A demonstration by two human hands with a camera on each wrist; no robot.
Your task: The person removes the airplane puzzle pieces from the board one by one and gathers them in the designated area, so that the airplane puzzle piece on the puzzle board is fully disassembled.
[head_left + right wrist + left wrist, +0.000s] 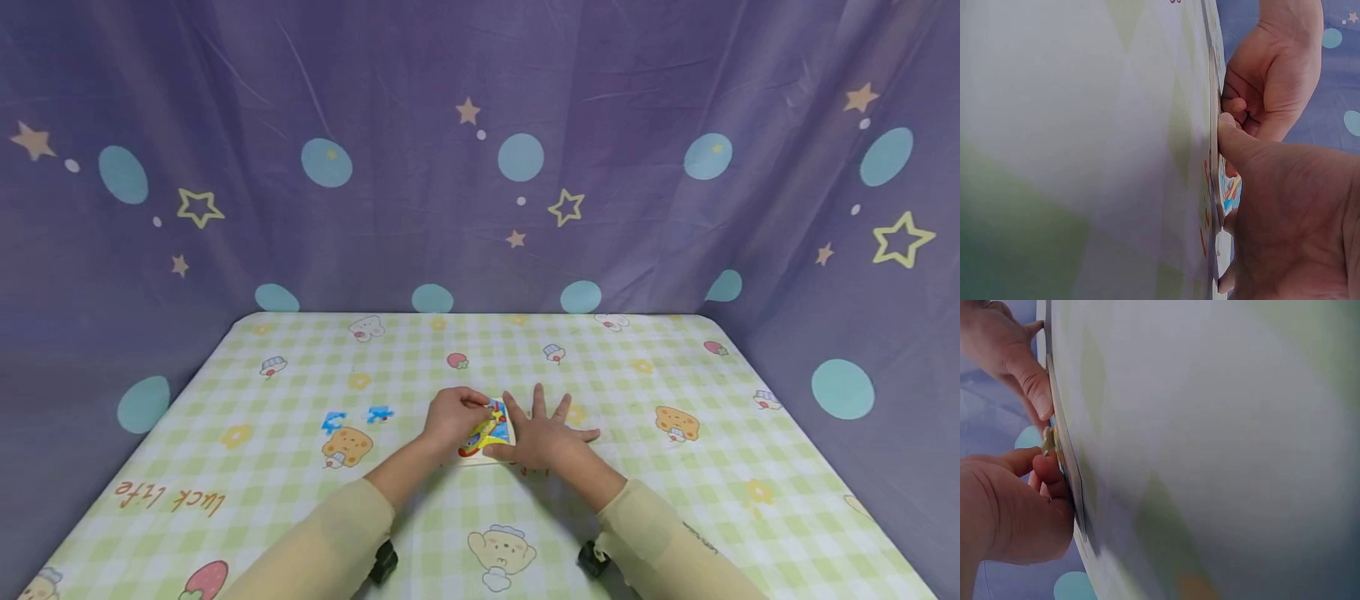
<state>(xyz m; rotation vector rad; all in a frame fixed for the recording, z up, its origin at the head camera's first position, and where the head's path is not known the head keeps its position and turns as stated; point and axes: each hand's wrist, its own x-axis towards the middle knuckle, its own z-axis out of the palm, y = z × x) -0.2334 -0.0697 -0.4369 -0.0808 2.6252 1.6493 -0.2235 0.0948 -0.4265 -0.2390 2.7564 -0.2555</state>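
Note:
A small jigsaw puzzle in a flat wooden tray (480,461), with a yellow, red and blue picture, lies on the table between both hands. My left hand (452,418) reaches over its left side. In the left wrist view its thumb and finger pinch a small yellowish puzzle piece (1049,442), held on edge at the picture's surface. My right hand (546,440) lies along the tray's right side with fingers spread. Its thumb (1235,139) rests on the tray's near edge. The left hand hides part of the picture.
Two loose blue puzzle pieces, one nearer (333,422) and one farther (380,414), lie on the table left of the tray. A green checked cloth (585,517) with cartoon prints covers the table. A purple curtain (420,200) hangs behind and at both sides.

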